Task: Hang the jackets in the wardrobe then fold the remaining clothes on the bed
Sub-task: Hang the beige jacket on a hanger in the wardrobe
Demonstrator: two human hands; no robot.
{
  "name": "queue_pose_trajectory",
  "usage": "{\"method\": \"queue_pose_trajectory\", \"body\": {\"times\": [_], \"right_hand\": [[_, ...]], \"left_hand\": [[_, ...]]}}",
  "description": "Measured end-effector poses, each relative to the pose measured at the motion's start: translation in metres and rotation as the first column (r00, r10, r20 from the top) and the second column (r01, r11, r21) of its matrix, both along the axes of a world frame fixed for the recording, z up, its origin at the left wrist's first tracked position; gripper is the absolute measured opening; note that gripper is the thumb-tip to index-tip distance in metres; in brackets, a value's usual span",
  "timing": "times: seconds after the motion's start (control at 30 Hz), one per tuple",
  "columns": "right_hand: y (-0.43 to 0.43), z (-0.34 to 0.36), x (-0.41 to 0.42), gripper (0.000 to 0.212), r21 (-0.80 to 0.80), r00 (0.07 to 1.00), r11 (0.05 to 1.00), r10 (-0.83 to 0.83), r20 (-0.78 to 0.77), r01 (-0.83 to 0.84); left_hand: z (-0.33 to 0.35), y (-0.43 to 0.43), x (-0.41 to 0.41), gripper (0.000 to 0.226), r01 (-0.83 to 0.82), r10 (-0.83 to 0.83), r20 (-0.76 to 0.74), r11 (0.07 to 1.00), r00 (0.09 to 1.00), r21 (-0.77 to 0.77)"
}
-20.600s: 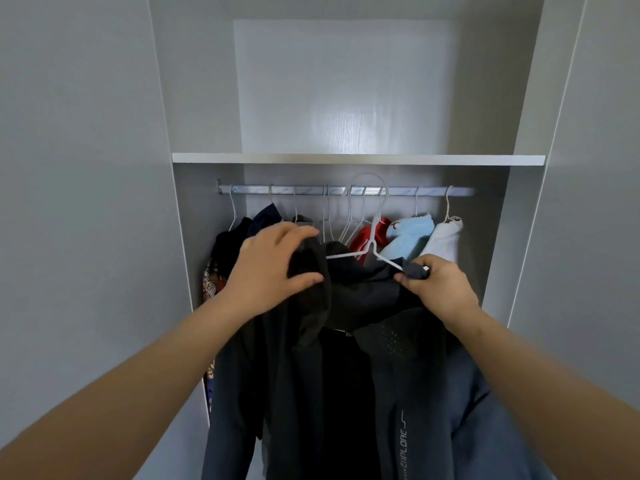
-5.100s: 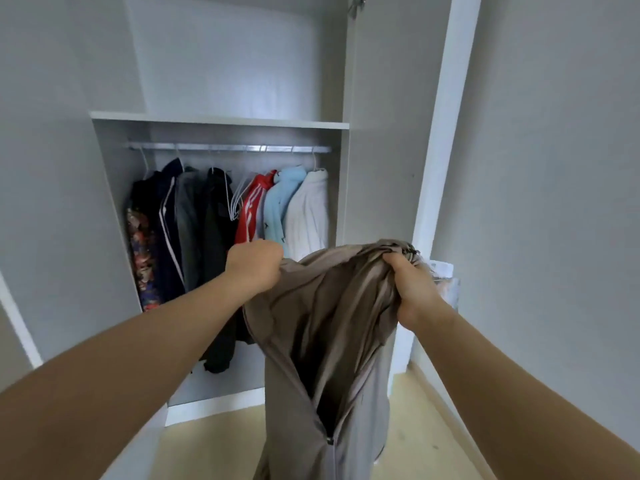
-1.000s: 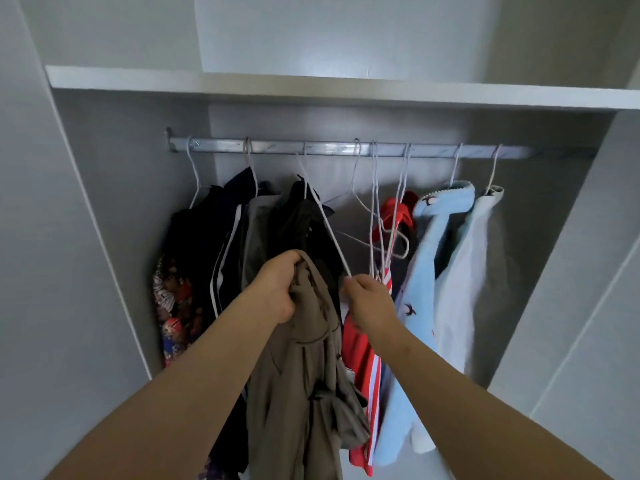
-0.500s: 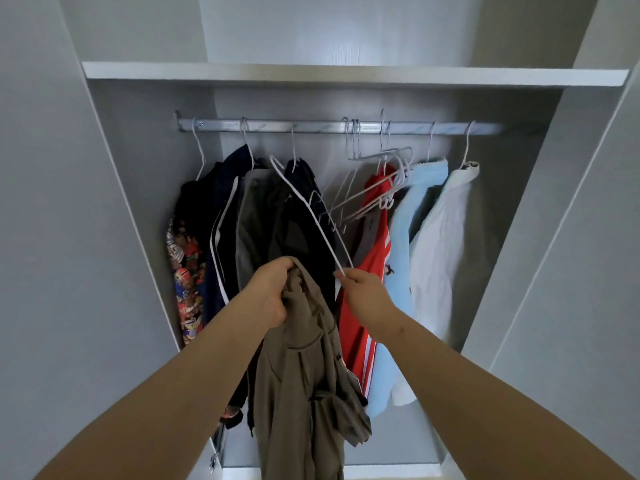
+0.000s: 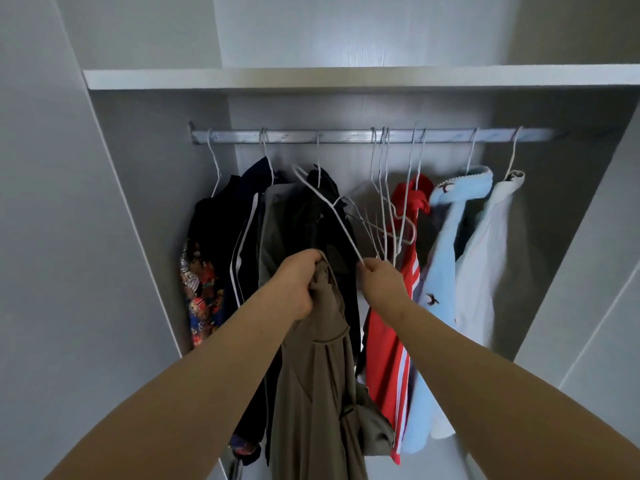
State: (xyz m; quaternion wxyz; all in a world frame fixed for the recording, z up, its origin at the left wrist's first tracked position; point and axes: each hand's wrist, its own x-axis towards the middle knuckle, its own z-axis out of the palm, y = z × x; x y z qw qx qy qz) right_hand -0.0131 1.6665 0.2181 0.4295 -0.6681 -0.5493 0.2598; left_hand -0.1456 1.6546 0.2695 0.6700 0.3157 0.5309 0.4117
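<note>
**Two grips, one likely snag**

The left hand (image 5: 298, 284) clenched the bunched collar of the khaki jacket (image 5: 318, 375), which hung limp in front of the dark garments (image 5: 308, 220) in the wardrobe (image 5: 149, 202). The right hand (image 5: 381, 284) pinched one end of a thin white wire hanger (image 5: 334, 211), its hook below the rail (image 5: 346, 136). That hook could snag the tangled spare hangers (image 5: 384, 202) just right of it; soft cloth might slide off smooth, narrow wire.
</note>
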Motion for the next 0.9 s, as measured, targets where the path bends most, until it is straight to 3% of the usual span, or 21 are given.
{"method": "queue_pose_trajectory", "body": {"times": [0.13,0.33,0.53,0.67,0.77,0.9], "right_hand": [[0.044,0.002,-0.007,0.038,0.083,0.985,0.983,-0.158,-0.063,0.163],[0.097,-0.006,-0.023,0.025,0.080,0.976,0.973,-0.218,-0.015,0.219],[0.103,-0.039,-0.040,0.028,0.155,0.960,0.948,-0.279,-0.009,0.277],[0.089,-0.033,-0.039,0.021,0.188,0.971,0.955,-0.210,-0.111,0.228],[0.078,-0.024,-0.035,0.022,0.197,0.987,0.968,-0.139,-0.085,0.153],[0.052,-0.014,-0.012,0.024,0.159,0.994,0.986,-0.032,-0.107,0.049]], "left_hand": [[0.005,0.047,0.001,0.026,0.053,-0.053,0.021,0.999,0.998,0.003],[0.006,0.105,-0.001,0.027,0.110,-0.110,0.012,0.994,0.994,0.015],[-0.002,0.144,-0.004,0.021,0.155,-0.158,0.041,0.986,0.987,0.065],[-0.009,0.161,0.007,0.024,0.093,-0.075,-0.092,0.972,0.993,0.214],[-0.013,0.162,0.025,0.036,0.183,-0.108,-0.259,0.941,0.960,0.285],[-0.020,0.168,0.036,0.029,0.223,-0.083,-0.400,0.921,0.913,0.318]]}}
